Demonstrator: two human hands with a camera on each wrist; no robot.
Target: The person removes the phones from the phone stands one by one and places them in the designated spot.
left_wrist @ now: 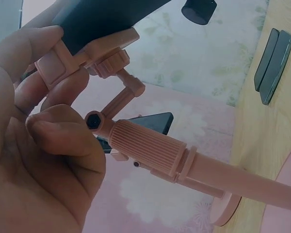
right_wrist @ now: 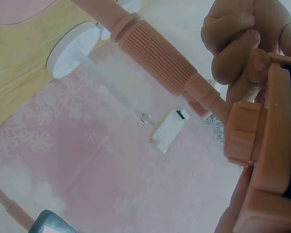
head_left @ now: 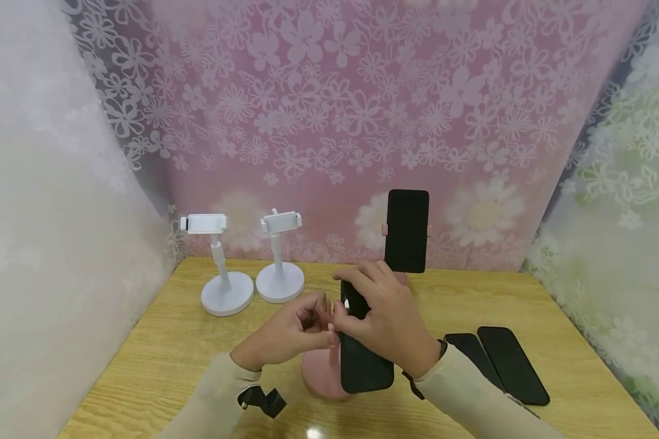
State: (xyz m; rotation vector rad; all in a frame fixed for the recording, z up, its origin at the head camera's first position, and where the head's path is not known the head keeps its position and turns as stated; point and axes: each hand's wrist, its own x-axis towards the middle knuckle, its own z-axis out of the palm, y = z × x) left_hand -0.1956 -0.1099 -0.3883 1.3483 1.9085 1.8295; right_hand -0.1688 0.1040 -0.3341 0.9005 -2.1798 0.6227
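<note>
- I see the pink stand (right_wrist: 157,56) slanting down across my right wrist feed, ribbed collar mid-pole, its knobbed clamp (right_wrist: 264,141) large at the right edge.
- Top right, I have the left grip (right_wrist: 242,48), fingers curled, one fingertip at the clamp's end.
- Beyond, I make out a white stand (right_wrist: 103,76), its round base on the wooden desk (right_wrist: 19,73), its holder pointing away from it.
- Bottom left, I catch another pink pole (right_wrist: 10,208) and a phone (right_wrist: 46,221), cut off by my picture's border.
- Behind everything hangs a flowered pink backdrop (right_wrist: 97,145).

Tabletop (head_left: 165,360) room left of the hands (head_left: 296,332) (head_left: 387,311), two white stands (head_left: 221,268) (head_left: 277,253) beyond
</note>
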